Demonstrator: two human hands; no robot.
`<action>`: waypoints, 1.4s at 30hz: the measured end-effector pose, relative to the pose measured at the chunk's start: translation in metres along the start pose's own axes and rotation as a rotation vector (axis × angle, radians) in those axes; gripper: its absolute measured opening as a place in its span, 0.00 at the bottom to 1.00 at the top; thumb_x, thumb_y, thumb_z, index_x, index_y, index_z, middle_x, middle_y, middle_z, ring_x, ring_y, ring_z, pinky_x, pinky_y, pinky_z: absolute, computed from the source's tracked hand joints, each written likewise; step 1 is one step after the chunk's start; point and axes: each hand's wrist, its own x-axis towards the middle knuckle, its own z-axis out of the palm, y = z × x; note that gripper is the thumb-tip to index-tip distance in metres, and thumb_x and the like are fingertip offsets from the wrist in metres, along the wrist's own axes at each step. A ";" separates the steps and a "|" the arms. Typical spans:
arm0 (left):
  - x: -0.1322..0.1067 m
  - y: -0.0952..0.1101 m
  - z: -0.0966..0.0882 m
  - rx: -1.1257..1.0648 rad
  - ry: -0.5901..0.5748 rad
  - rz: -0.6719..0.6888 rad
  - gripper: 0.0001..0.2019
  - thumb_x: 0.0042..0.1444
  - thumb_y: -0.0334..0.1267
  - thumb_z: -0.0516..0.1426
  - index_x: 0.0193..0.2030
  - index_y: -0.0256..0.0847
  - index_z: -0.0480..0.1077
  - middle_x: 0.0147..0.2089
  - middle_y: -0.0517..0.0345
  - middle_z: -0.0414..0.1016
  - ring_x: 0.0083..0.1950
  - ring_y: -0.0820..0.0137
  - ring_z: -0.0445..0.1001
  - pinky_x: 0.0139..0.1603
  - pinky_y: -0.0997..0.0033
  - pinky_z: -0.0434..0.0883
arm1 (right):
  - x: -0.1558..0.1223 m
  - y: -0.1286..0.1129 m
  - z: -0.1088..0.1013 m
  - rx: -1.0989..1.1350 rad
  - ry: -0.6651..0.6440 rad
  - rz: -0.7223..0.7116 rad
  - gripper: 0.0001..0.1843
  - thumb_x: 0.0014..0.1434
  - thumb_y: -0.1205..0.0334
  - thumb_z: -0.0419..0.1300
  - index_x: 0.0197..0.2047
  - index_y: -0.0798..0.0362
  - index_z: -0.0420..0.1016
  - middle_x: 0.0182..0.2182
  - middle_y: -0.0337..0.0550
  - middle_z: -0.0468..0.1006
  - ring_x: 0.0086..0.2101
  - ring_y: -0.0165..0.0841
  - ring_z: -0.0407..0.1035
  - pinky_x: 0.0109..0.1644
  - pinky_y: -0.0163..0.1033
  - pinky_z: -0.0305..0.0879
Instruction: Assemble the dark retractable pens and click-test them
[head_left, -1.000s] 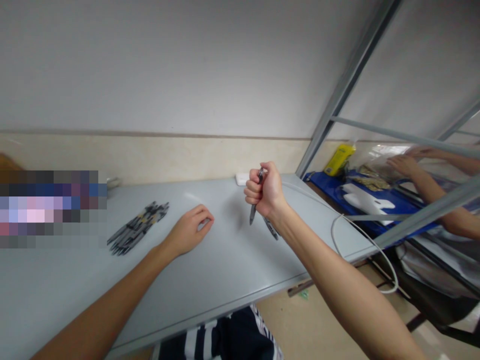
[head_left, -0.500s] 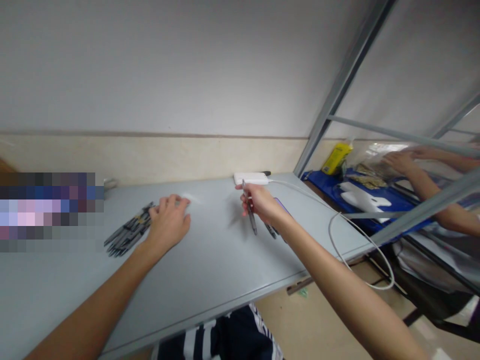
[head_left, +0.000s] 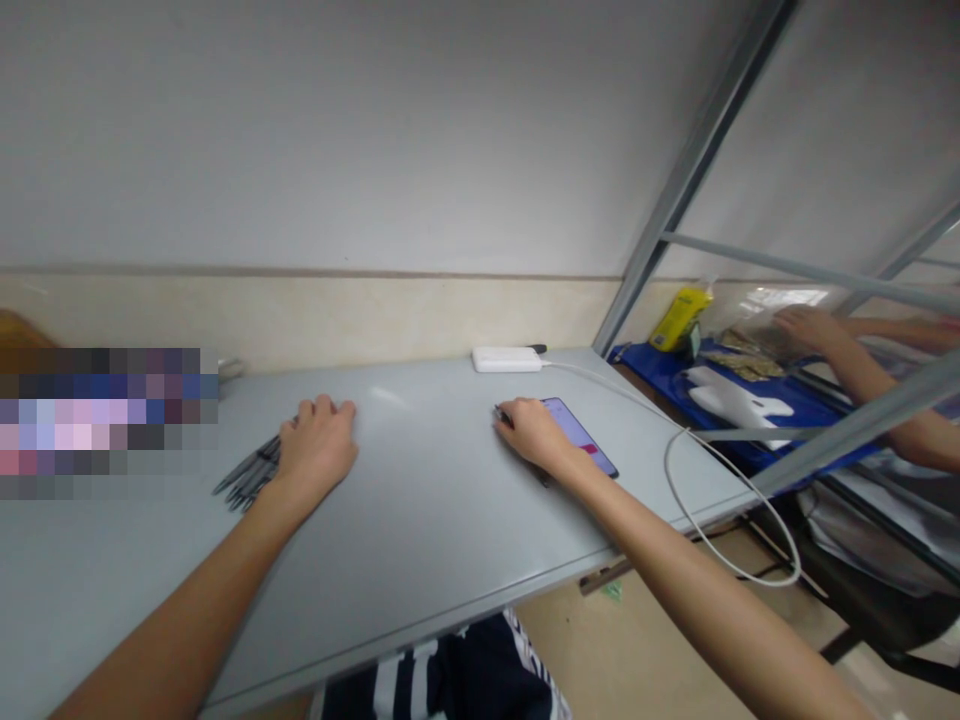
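Note:
On the left part of the desk lies a bunch of dark grey pens (head_left: 253, 474), side by side and slanting. My left hand (head_left: 319, 445) rests palm down over their far ends, its fingers spread apart and partly covering them. Farther right, my right hand (head_left: 534, 432) is low at the desk surface, fingers closed around a pen (head_left: 500, 412); only the pen's tip shows past the fingers. A dark pen end peeks out under the wrist. Just right of that hand lies a phone (head_left: 581, 435) with its screen lit, partly hidden by the wrist.
A white power bank (head_left: 508, 360) with a white cable (head_left: 667, 470) sits by the wall; the cable loops over the desk edge. A metal bed frame (head_left: 667, 200) rises at right. Beyond it, another person's hand (head_left: 806, 328) is above a blue table (head_left: 645, 365) with a yellow packet (head_left: 680, 317).
My right hand has lowered the pen to the desk beside the phone, uncovering more of the screen. My left hand has shifted left, farther over the bunch of pens.

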 end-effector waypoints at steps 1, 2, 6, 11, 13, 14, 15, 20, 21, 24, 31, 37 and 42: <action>0.001 -0.001 0.001 0.001 0.000 0.004 0.21 0.53 0.27 0.45 0.52 0.36 0.67 0.50 0.38 0.66 0.51 0.50 0.65 0.40 0.56 0.66 | 0.001 0.001 0.001 -0.015 -0.001 -0.001 0.10 0.58 0.64 0.53 0.36 0.57 0.75 0.35 0.53 0.78 0.35 0.37 0.71 0.36 0.35 0.57; 0.001 -0.001 0.002 0.004 0.000 0.006 0.21 0.53 0.26 0.45 0.52 0.36 0.67 0.49 0.39 0.66 0.51 0.51 0.65 0.39 0.58 0.66 | 0.001 0.003 0.002 -0.023 -0.001 0.001 0.10 0.58 0.64 0.53 0.36 0.57 0.75 0.36 0.54 0.78 0.36 0.38 0.71 0.37 0.36 0.58; 0.004 -0.004 0.002 0.011 0.004 0.015 0.20 0.53 0.26 0.45 0.50 0.35 0.68 0.47 0.39 0.68 0.48 0.52 0.66 0.38 0.60 0.65 | 0.000 0.008 0.005 0.027 0.034 -0.001 0.12 0.58 0.61 0.54 0.41 0.57 0.74 0.38 0.53 0.78 0.39 0.38 0.71 0.40 0.35 0.59; 0.002 -0.005 -0.003 0.014 0.085 -0.016 0.17 0.56 0.30 0.45 0.46 0.37 0.71 0.47 0.39 0.68 0.50 0.48 0.63 0.39 0.53 0.63 | -0.006 0.010 0.005 0.116 0.048 -0.025 0.14 0.58 0.65 0.52 0.44 0.56 0.74 0.37 0.49 0.79 0.37 0.35 0.71 0.40 0.34 0.58; 0.002 -0.006 -0.004 -0.001 0.099 -0.033 0.16 0.56 0.34 0.46 0.46 0.37 0.71 0.47 0.38 0.68 0.51 0.46 0.62 0.40 0.51 0.63 | -0.008 0.009 0.004 0.096 0.029 -0.029 0.13 0.56 0.67 0.52 0.42 0.55 0.75 0.35 0.48 0.79 0.35 0.34 0.71 0.39 0.33 0.58; 0.002 -0.007 -0.004 -0.011 0.088 -0.040 0.16 0.57 0.35 0.46 0.46 0.37 0.71 0.47 0.37 0.69 0.51 0.46 0.63 0.40 0.50 0.63 | -0.008 0.009 0.003 0.077 0.025 -0.032 0.12 0.56 0.67 0.52 0.40 0.55 0.75 0.35 0.48 0.79 0.35 0.34 0.70 0.39 0.34 0.57; 0.003 -0.007 -0.004 -0.021 0.070 -0.048 0.17 0.57 0.35 0.45 0.46 0.37 0.71 0.47 0.37 0.69 0.50 0.46 0.63 0.40 0.50 0.62 | -0.008 0.010 0.004 0.054 0.027 -0.034 0.12 0.56 0.67 0.52 0.39 0.55 0.76 0.34 0.48 0.78 0.34 0.35 0.70 0.39 0.34 0.57; 0.006 -0.010 -0.002 -0.064 -0.003 -0.041 0.18 0.57 0.33 0.44 0.46 0.36 0.71 0.47 0.36 0.70 0.49 0.48 0.65 0.40 0.49 0.63 | -0.008 0.016 0.008 -0.052 0.103 -0.011 0.11 0.57 0.66 0.53 0.39 0.55 0.76 0.36 0.50 0.75 0.38 0.39 0.65 0.41 0.39 0.56; 0.007 -0.011 -0.002 -0.072 -0.003 -0.034 0.18 0.57 0.33 0.44 0.46 0.36 0.72 0.48 0.37 0.70 0.49 0.48 0.65 0.40 0.49 0.63 | -0.009 0.018 0.009 -0.057 0.129 0.002 0.12 0.57 0.65 0.54 0.41 0.55 0.76 0.38 0.51 0.74 0.40 0.40 0.64 0.42 0.40 0.56; 0.007 -0.012 -0.002 -0.088 0.003 -0.024 0.18 0.57 0.34 0.44 0.46 0.37 0.72 0.47 0.37 0.71 0.48 0.48 0.66 0.40 0.49 0.64 | -0.010 0.022 0.011 -0.047 0.179 0.039 0.13 0.57 0.62 0.56 0.44 0.52 0.76 0.43 0.52 0.71 0.43 0.43 0.61 0.42 0.43 0.55; 0.007 -0.012 -0.004 -0.082 0.028 -0.010 0.18 0.57 0.35 0.44 0.45 0.36 0.72 0.46 0.38 0.72 0.47 0.48 0.68 0.39 0.52 0.66 | -0.007 0.029 0.012 0.007 0.200 0.043 0.26 0.54 0.50 0.60 0.55 0.49 0.67 0.47 0.52 0.68 0.46 0.46 0.59 0.44 0.47 0.53; 0.009 -0.014 -0.005 -0.070 -0.002 0.032 0.19 0.57 0.37 0.44 0.44 0.34 0.73 0.42 0.38 0.73 0.43 0.52 0.73 0.38 0.58 0.68 | -0.013 0.024 0.007 0.076 0.303 0.081 0.28 0.58 0.54 0.55 0.60 0.53 0.59 0.49 0.54 0.67 0.46 0.45 0.58 0.45 0.46 0.52; 0.009 -0.010 -0.005 -0.087 -0.006 0.080 0.19 0.57 0.38 0.44 0.41 0.35 0.75 0.41 0.40 0.76 0.43 0.52 0.74 0.39 0.58 0.68 | -0.021 0.015 0.010 0.012 0.306 0.028 0.27 0.57 0.58 0.55 0.59 0.52 0.59 0.49 0.54 0.66 0.46 0.45 0.56 0.47 0.47 0.50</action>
